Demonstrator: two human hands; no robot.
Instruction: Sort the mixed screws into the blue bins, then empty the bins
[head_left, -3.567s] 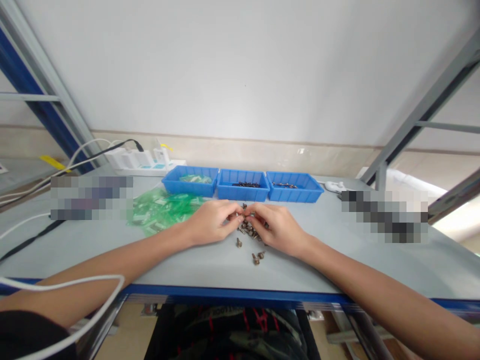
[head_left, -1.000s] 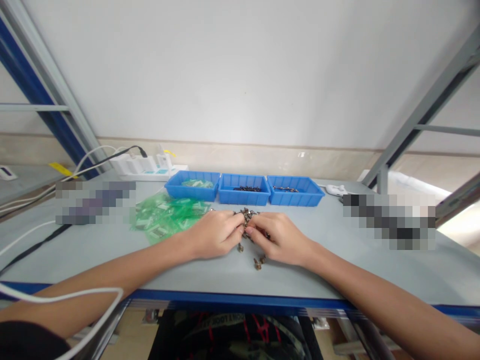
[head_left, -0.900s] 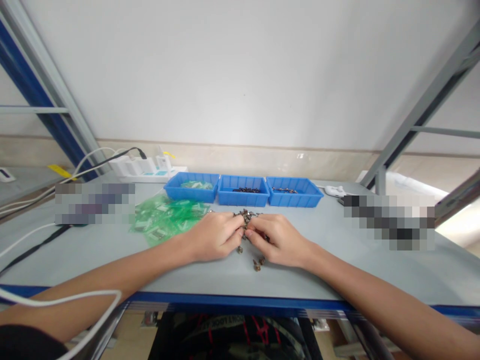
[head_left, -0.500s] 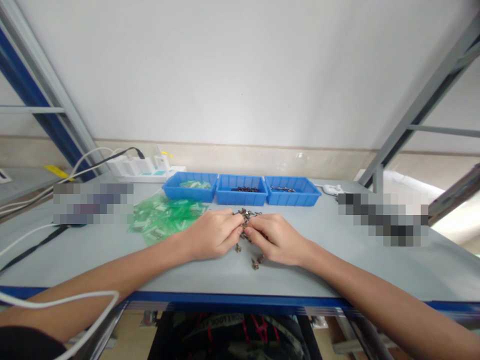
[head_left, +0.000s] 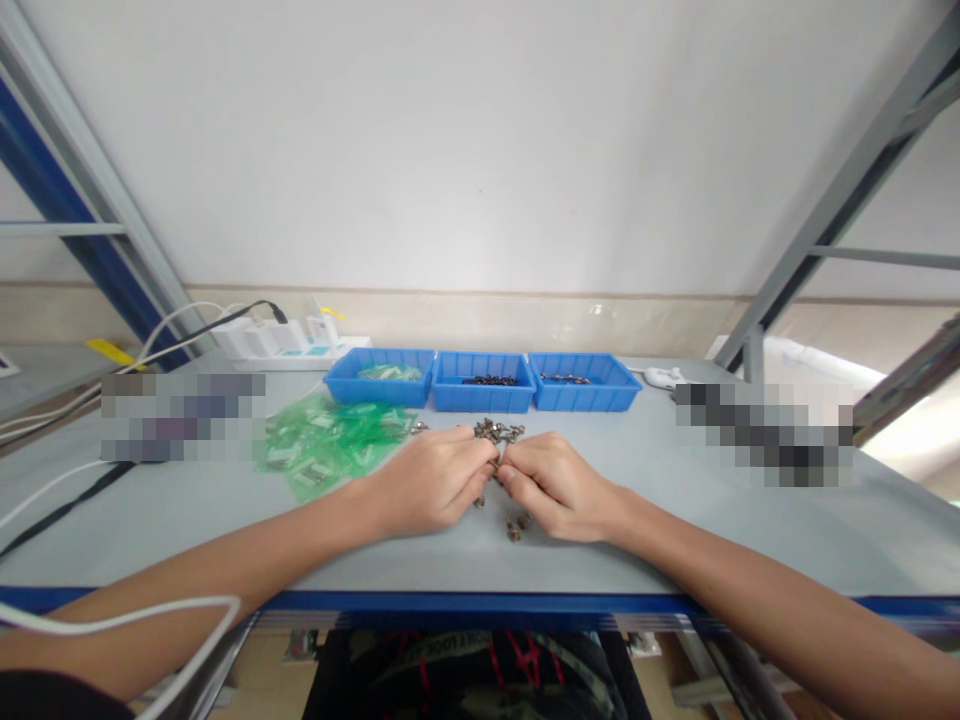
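My left hand is closed, its thumb and index finger pinched together at the middle of the table. Facing it, my right hand is closed the same way, fingertips nearly meeting the left ones. A small bronze-coloured screw shows between the two pinches, partly hidden by the fingers. Just beyond lies a pile of similar screws. A few loose screws rest nearer the table edge, and another screw lies behind my left hand.
Green plastic bags with small parts lie at left. Along the back stand three blue bins: the left bin holds small bags, the middle bin dark screws, the right bin brownish screws. A power strip and cables are back left.
Both hands have come slightly nearer to me, off the pile, uncovering more of the screws behind them. The fingers remain pinched. The view has shifted a little.
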